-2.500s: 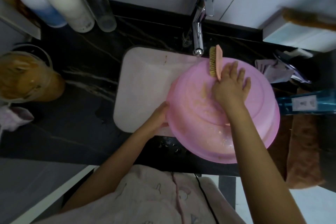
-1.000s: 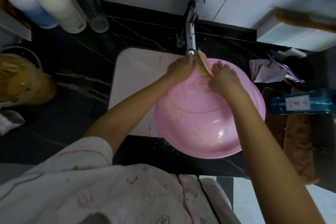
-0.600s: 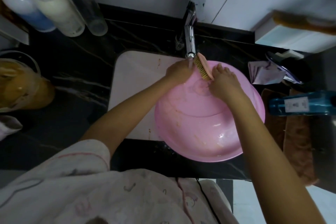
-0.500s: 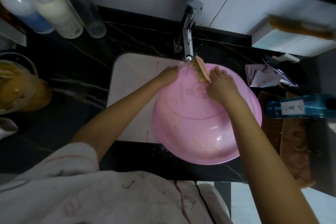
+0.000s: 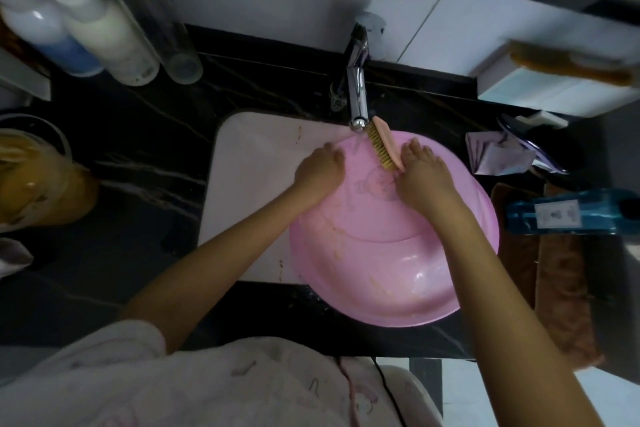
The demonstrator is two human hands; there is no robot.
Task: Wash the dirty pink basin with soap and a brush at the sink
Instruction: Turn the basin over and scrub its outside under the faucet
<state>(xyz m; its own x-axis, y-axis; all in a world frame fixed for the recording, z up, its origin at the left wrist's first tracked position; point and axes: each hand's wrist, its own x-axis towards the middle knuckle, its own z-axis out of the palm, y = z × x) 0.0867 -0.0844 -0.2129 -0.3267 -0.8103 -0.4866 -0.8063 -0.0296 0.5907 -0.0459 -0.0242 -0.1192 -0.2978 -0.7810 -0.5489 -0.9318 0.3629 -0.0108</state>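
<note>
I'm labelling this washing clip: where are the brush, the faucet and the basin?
brush (image 5: 380, 146), head view, on its bristles.
faucet (image 5: 357, 99), head view, on the chrome spout.
basin (image 5: 398, 270), head view, on its bare pink wall.

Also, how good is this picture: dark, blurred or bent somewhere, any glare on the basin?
Head view: dim overall, the black counter loses detail; the bottles at top left are smeared by blur, and the wide lens makes them lean outward; small glare spots on the near wall of the basin and on the tap; the brush looks fairly sharp.
</note>
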